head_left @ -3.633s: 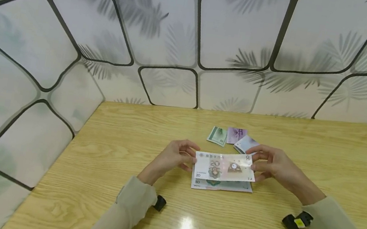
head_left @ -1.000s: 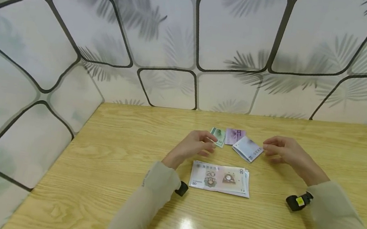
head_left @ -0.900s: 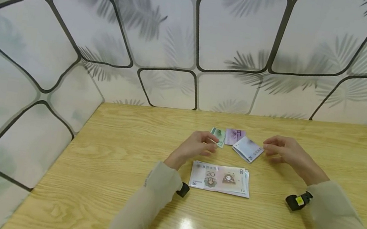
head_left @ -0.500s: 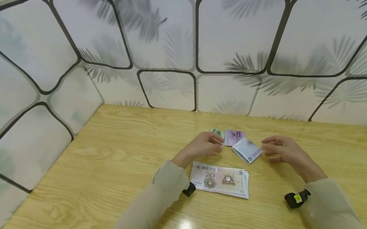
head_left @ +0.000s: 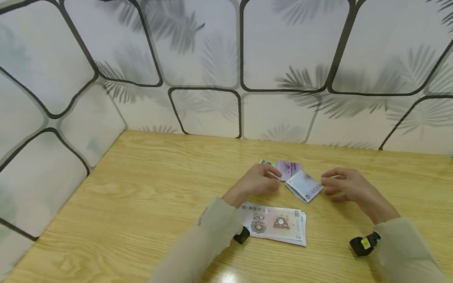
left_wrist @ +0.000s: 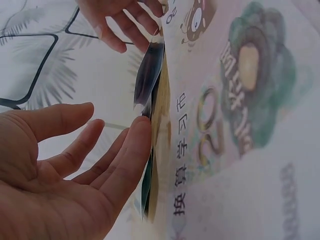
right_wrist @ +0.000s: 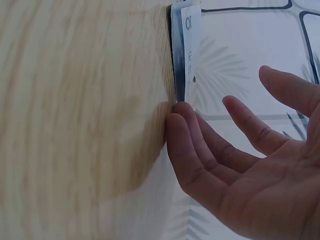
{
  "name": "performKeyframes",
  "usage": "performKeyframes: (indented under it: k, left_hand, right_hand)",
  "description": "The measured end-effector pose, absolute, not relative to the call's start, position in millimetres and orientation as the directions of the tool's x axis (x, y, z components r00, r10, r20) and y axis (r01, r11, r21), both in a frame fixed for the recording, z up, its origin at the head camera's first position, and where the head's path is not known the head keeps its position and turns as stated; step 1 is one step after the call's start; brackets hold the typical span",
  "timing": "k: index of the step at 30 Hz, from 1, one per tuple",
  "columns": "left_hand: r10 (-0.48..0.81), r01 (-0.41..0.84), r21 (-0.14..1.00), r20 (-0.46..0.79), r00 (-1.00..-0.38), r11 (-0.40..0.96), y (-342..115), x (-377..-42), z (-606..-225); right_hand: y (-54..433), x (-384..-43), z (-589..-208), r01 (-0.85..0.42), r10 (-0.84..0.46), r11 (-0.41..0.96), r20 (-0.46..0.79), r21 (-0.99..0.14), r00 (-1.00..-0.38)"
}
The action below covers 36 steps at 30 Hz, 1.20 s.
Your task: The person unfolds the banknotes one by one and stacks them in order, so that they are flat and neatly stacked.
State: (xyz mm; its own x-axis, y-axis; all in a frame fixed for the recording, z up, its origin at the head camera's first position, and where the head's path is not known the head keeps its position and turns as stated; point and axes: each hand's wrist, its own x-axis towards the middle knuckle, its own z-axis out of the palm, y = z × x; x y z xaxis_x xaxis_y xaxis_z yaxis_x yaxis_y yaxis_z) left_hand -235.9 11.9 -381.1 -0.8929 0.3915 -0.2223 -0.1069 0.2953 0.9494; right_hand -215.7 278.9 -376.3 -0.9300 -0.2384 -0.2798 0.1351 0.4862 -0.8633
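Observation:
A stack of paper play banknotes [head_left: 280, 224], with a pinkish 20 note on top, lies flat before me. Beyond it are three smaller ones: a green note [head_left: 266, 162] mostly hidden by my left hand, a purple note [head_left: 289, 169], and a pale folded note [head_left: 304, 186] overlapping the purple one. My left hand [head_left: 256, 180] is over the green note, fingers loosely bent and gripping nothing; whether they touch it I cannot tell. My right hand [head_left: 350, 188] is at the folded note's right end. In the right wrist view its relaxed fingertips [right_wrist: 179, 125] are beside the note's edge [right_wrist: 190, 55].
The wooden table [head_left: 145, 227] meets a patterned wall [head_left: 282, 115] behind the notes and another at the left. Black wrist cameras sit below each sleeve [head_left: 407, 244].
Earlier both hands held the 20 note above a 50 note; it was laid on the stack and released. Over the last second my left hand slid rightward, covering the green note; the right barely moved.

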Motion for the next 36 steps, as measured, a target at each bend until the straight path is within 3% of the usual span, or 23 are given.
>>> performKeyframes:
  k: [13, 36]
  left_hand:
    - [0.357, -0.170, 0.940, -0.273, -0.893, 0.295, 26, -242, -385]
    - [0.406, -0.058, 0.918, -0.230, -0.885, 0.392, 41, -243, -383]
  right_hand:
    - [276, -217, -379, 0.181, -0.230, 0.425, -0.300, -0.887, -0.926]
    - [272, -216, -380, 0.181, -0.281, 0.341, -0.284, -0.922, -0.917]
